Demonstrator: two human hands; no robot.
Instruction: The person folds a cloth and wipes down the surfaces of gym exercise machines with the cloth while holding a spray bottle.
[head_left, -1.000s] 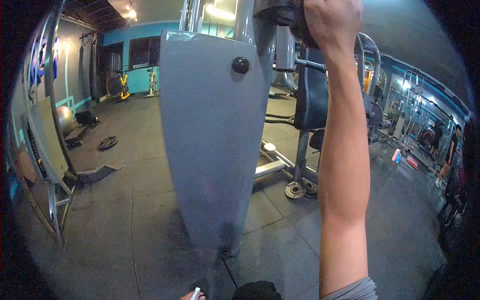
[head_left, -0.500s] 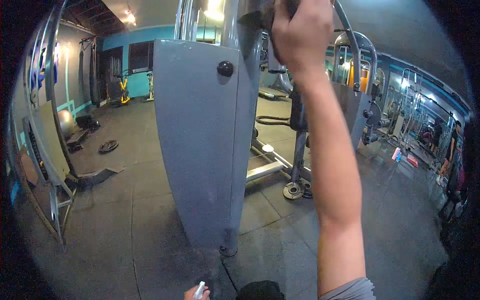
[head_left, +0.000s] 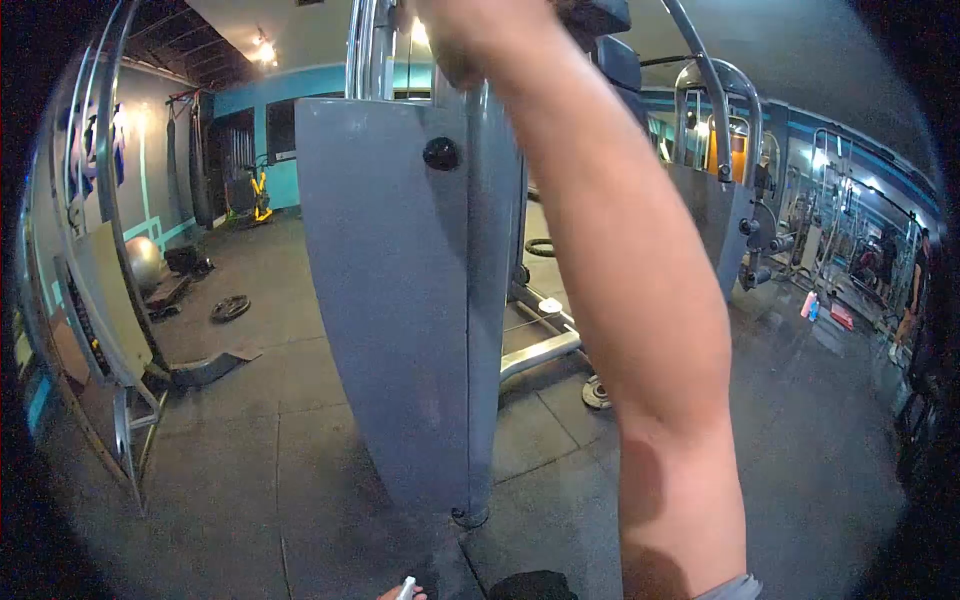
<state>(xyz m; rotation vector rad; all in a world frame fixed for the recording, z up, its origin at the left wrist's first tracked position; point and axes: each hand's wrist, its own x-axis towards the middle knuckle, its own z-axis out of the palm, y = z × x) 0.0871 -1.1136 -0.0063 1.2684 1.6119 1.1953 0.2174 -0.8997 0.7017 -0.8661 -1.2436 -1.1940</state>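
Observation:
My right forearm crosses the view up to the top edge, where my right hand (head_left: 475, 22) is partly cut off and blurred. Under it is a dark, shadowed shape that I cannot make out, against the upper part of a grey gym machine upright. Below stands the machine's tall grey side panel (head_left: 385, 270), with a round black knob (head_left: 440, 153) near its top. At the bottom edge my left hand (head_left: 419, 594) is closed around what looks like a spray bottle (head_left: 407, 587). Only its narrow white top shows.
A metal-framed machine (head_left: 125, 300) stands at left. A weight plate (head_left: 231, 308) and a silver exercise ball (head_left: 143, 262) are on the floor behind. More machines (head_left: 715, 200) line the right, with bottles (head_left: 809, 306) on the floor and a person at the far right edge.
My right hand has moved left across the top of the machine, and its forearm now leans left. My left hand has sunk lower in view. The camera has shifted slightly.

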